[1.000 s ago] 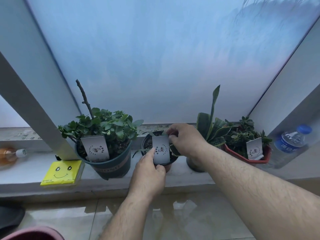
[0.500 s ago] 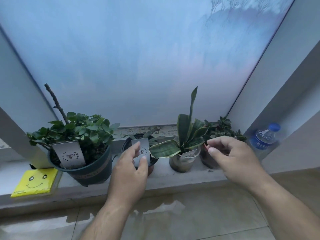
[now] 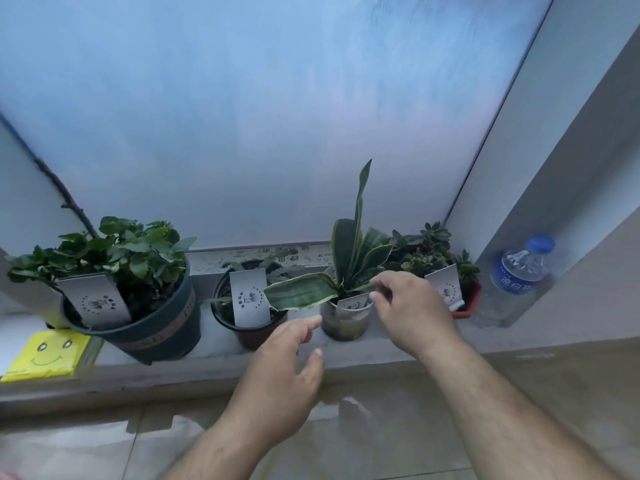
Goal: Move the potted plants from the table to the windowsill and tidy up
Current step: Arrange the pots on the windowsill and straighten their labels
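All four potted plants already stand on the windowsill, so this is tidying. The right hand pinches the snake plant's card; the left hand hovers relaxed, holding nothing. Next, I'd say: seat that card upright.

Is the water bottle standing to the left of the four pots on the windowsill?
No, the water bottle stands at the far right of the windowsill, beyond the red pot; the yellow smiley pack lies at the left.

Both bare arms reach forward, the left hand loose and open with fingers spread, the right hand a bit higher with its fingers bent down.
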`<control>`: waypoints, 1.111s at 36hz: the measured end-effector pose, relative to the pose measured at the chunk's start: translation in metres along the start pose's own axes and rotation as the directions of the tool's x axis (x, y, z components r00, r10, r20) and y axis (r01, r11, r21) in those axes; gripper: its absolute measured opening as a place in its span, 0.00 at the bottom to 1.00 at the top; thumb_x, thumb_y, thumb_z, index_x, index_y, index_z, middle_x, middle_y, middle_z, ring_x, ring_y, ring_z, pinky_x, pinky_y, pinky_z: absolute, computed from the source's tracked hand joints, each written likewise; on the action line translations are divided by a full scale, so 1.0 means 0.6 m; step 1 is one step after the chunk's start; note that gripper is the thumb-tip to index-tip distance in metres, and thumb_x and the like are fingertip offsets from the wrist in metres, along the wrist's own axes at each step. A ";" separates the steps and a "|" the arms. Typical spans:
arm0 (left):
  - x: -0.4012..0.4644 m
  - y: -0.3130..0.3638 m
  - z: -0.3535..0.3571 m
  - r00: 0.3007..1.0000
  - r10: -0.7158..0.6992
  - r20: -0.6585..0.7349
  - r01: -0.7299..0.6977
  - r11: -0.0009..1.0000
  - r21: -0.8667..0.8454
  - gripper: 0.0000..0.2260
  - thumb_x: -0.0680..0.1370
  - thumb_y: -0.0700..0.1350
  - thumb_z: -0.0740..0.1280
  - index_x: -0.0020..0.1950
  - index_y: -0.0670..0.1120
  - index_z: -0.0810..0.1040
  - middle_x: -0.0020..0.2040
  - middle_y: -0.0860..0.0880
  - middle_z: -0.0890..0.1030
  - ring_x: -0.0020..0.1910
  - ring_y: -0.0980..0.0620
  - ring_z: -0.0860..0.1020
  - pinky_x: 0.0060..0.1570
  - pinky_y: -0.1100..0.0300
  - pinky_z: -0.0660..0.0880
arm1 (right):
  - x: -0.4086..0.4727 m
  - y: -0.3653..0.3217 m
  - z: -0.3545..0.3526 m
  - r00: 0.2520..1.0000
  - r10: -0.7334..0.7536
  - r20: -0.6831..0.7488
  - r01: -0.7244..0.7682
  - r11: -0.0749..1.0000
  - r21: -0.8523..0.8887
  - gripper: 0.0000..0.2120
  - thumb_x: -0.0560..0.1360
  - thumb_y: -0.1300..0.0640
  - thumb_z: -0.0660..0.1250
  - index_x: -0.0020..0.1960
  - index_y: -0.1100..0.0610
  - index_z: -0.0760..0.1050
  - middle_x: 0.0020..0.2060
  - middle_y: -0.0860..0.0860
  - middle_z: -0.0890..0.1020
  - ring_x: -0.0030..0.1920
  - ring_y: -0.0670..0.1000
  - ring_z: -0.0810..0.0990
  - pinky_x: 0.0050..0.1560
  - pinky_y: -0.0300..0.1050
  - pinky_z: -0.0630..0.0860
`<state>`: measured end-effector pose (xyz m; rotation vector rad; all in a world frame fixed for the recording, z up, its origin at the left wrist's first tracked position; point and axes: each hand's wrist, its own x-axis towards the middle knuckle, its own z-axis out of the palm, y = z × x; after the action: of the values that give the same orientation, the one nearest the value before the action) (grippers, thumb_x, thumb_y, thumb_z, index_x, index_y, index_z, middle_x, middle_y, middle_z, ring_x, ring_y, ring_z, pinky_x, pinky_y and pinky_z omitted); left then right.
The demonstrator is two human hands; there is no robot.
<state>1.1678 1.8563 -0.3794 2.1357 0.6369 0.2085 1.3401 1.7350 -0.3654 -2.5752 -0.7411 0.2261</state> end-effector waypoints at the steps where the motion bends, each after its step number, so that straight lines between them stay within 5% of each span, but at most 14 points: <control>1: -0.002 0.002 0.003 1.000 0.005 0.015 -0.005 1.000 0.014 0.20 0.81 0.46 0.65 0.73 0.56 0.72 0.66 0.63 0.74 0.65 0.69 0.72 0.69 0.64 0.69 | 0.003 0.001 0.003 1.000 -0.014 0.005 0.014 1.000 -0.020 0.10 0.82 0.51 0.63 0.59 0.49 0.81 0.55 0.48 0.83 0.56 0.53 0.80 0.57 0.52 0.79; 15: 0.018 -0.004 0.055 0.995 -0.082 0.063 0.084 0.996 -0.026 0.23 0.80 0.45 0.66 0.75 0.54 0.69 0.69 0.58 0.74 0.65 0.64 0.72 0.68 0.60 0.71 | 0.022 0.018 0.019 0.997 -0.026 0.071 0.031 0.998 -0.063 0.13 0.83 0.50 0.61 0.64 0.47 0.79 0.59 0.47 0.80 0.57 0.54 0.80 0.56 0.51 0.78; 22: 0.035 0.011 0.077 0.990 -0.137 0.039 0.141 0.984 -0.113 0.22 0.80 0.44 0.67 0.74 0.53 0.71 0.68 0.57 0.75 0.65 0.61 0.74 0.58 0.70 0.68 | 0.019 0.017 0.028 0.998 -0.048 0.041 0.051 0.997 -0.056 0.12 0.84 0.50 0.60 0.62 0.49 0.80 0.57 0.48 0.79 0.54 0.54 0.80 0.52 0.50 0.78; 40: 0.026 -0.002 0.056 0.992 -0.114 0.047 0.117 0.991 -0.065 0.21 0.80 0.46 0.66 0.73 0.55 0.71 0.66 0.57 0.75 0.65 0.63 0.73 0.66 0.60 0.73 | 0.024 0.012 0.042 0.995 -0.096 -0.011 0.091 0.969 -0.228 0.12 0.82 0.58 0.60 0.50 0.51 0.83 0.46 0.50 0.78 0.44 0.56 0.80 0.40 0.47 0.74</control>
<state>1.1928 1.8413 -0.4020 2.0260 0.7159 0.1193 1.3487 1.7465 -0.3915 -2.7429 -0.9256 0.0868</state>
